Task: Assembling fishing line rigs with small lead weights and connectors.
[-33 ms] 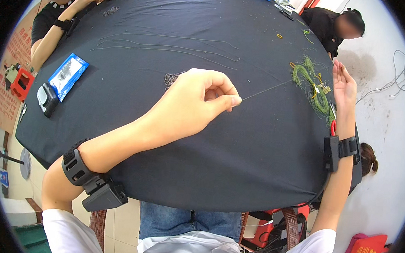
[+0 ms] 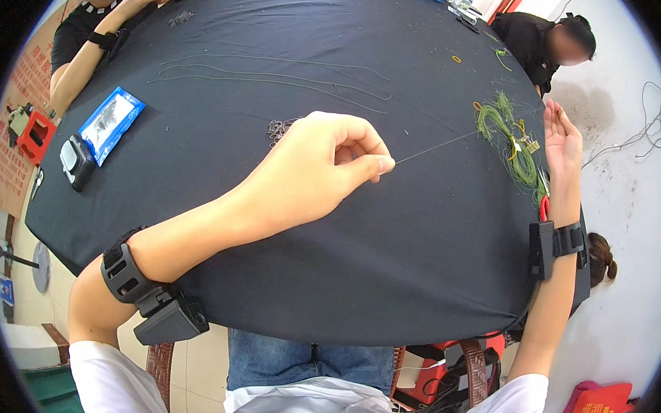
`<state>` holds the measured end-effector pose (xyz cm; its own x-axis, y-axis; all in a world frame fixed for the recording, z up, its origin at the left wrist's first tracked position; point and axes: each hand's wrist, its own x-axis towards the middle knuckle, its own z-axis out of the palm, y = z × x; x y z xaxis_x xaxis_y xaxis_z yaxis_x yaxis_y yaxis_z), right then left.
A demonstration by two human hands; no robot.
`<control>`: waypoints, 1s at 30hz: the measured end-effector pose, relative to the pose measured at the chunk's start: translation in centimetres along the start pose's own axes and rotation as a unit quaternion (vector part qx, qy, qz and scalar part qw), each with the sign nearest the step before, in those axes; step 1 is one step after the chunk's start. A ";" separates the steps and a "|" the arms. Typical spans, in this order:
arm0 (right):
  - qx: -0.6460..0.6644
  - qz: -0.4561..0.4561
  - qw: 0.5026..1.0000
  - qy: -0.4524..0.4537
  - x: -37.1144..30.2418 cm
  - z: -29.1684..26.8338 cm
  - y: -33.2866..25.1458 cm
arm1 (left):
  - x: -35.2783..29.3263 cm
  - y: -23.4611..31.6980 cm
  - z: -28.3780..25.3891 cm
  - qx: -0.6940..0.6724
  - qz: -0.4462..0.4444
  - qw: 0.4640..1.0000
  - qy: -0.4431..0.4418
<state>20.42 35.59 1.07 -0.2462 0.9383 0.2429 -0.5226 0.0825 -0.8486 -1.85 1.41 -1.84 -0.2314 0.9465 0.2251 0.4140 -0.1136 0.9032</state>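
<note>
Pinching thread [image 2: 435,146] — taut, as before

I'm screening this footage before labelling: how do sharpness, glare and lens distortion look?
Head view: the left hand looks sharp, with no obvious motion blur; the thin line it pinches is faint against the dark tablecloth. Head view: a pale sheen shows on the cloth's far part. Head view: black corners frame the picture, and the table edge bows, probably partly from the lens.

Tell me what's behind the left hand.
A small, dark tangled heap shows beyond the left hand, on the black cloth; whatever the hand itself covers can't be seen.
</note>
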 end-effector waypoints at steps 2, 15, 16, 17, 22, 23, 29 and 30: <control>-0.004 0.000 1.000 0.016 0.1 0.0 -0.2 | 0.0 0.1 0.1 0.002 -0.003 1.000 -0.002; -0.279 -0.131 0.950 -0.048 -3.5 3.0 -0.6 | -0.1 0.3 0.2 0.104 0.097 0.980 0.135; -0.345 -0.155 0.917 -0.127 -4.3 3.8 -0.8 | -0.1 0.6 0.4 0.107 0.107 0.979 0.134; -0.328 -0.147 0.904 -0.230 -6.3 5.7 0.2 | -0.1 0.4 0.3 0.116 0.100 0.978 0.143; -0.278 0.070 0.825 -0.487 -16.5 12.4 2.1 | 0.0 -0.1 0.2 0.142 0.183 0.962 0.148; -0.271 0.106 0.816 -0.500 -17.1 12.5 2.2 | 0.1 0.0 0.3 0.138 0.215 0.955 0.151; -0.254 0.091 0.835 -0.479 -17.4 12.2 1.9 | 0.2 0.3 0.4 0.154 0.310 0.929 0.131; -0.249 0.093 0.835 -0.482 -17.3 12.0 1.9 | 0.2 0.4 0.4 0.153 0.311 0.929 0.129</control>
<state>13.90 15.51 0.89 -0.9531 0.2642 0.1479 -0.0581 0.3199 -0.9457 -1.37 1.67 -1.57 -0.0514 0.6180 0.7845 0.7602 -0.4852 0.4321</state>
